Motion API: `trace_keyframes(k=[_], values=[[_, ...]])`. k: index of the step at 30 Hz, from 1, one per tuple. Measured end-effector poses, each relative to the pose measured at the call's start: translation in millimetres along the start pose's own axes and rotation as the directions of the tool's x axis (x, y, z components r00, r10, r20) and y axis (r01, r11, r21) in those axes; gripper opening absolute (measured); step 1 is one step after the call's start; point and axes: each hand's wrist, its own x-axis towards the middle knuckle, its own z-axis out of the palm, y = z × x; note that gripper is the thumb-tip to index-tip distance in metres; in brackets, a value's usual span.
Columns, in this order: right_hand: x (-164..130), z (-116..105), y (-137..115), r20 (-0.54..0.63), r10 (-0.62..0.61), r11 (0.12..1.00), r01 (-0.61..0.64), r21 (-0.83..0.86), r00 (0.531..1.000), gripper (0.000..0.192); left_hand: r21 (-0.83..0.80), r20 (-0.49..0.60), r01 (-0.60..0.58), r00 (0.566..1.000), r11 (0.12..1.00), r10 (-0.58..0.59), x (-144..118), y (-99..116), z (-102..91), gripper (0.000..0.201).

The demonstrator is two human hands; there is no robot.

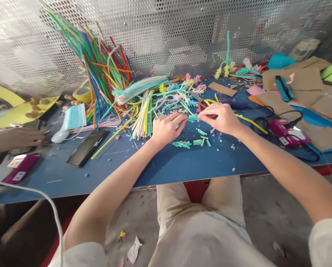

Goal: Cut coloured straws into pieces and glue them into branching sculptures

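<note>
Between my two hands is a short turquoise-green pipe cleaner piece (193,118), bent or joined into a small leaf-like shape. My left hand (168,128) is closed, its fingertips pinched at the piece's left end. From the other side, my right hand (222,116) pinches the right end with thumb and forefinger. Just below on the table lie a green leafy strip (182,144) and several short cut green pieces (202,141). A bundle of cream and yellow pipe cleaners (142,120) lies beside my left hand. Scissors (196,96) lie partly hidden behind the hands.
A large pile of coloured pipe cleaners (96,74) leans on the perforated metal panel (166,33). Left are a phone (86,147), a face mask (75,116) and another person's hand (24,137). Right are a purple power strip (288,132), cables, a cutter knife (284,89) and cardboard (294,79).
</note>
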Motion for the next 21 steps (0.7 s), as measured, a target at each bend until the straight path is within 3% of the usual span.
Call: trace_keyframes(k=[21], values=[[-0.7, -3.2, 3.2, 0.023, -0.109, 0.991, 0.110, -0.073, 0.994, 0.022, -0.177, 0.081, 0.170, 0.984, 0.969, -0.157, -0.9, 3.9, -0.1, 0.023]])
